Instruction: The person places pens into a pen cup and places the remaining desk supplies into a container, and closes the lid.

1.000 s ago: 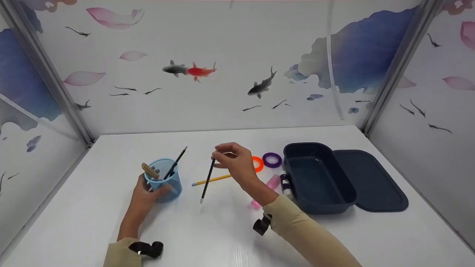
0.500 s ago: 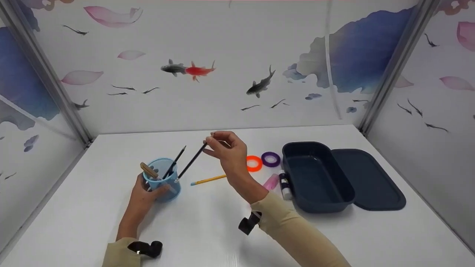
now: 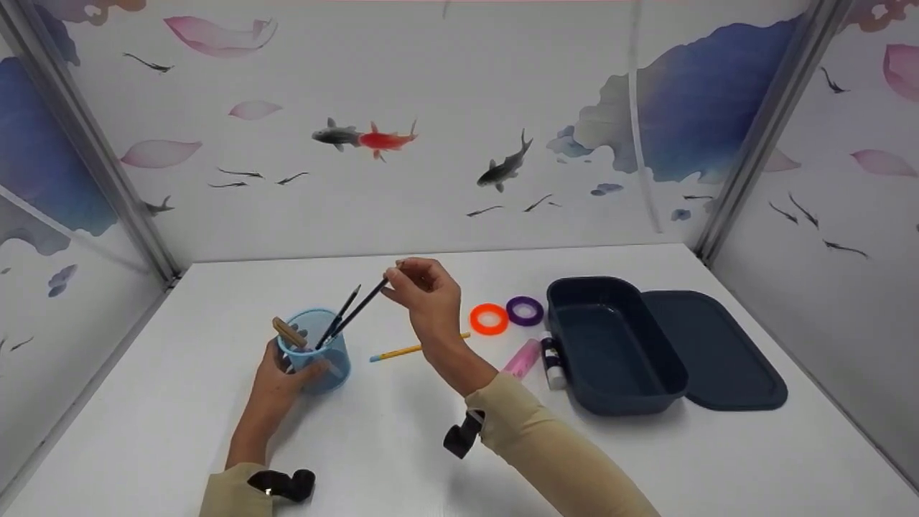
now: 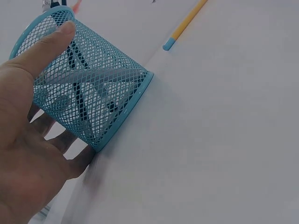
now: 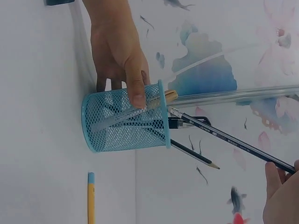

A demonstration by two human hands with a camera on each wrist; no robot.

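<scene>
My left hand [image 3: 273,388] holds a light-blue mesh pen cup [image 3: 334,372], thumb on the near side and fingers round the other. Inside it stand a black pencil [image 5: 195,155] with its point up, a black pen [image 5: 174,122] and a tan, wooden-looking piece [image 3: 288,332]. My right hand [image 3: 434,305] pinches a second dark pencil [image 5: 233,141] near its upper end. That pencil slants down to the left, its white eraser end at the cup's mouth. Below my right hand, a yellow pencil [image 3: 399,352] with a blue end lies on the table, partly hidden by the wrist.
Right of my right hand lie an orange ring [image 3: 489,319], a purple ring [image 3: 525,311], a pink object [image 3: 523,357] and a white-and-dark tube [image 3: 553,362]. A dark-blue box [image 3: 617,402] stands beside them, its flat lid [image 3: 725,352] farther right. White walls border the table [image 3: 402,459].
My right hand has moved left and slightly up, swinging the dark pencil from over the table to the cup's mouth. My left hand and the cup have stayed put.
</scene>
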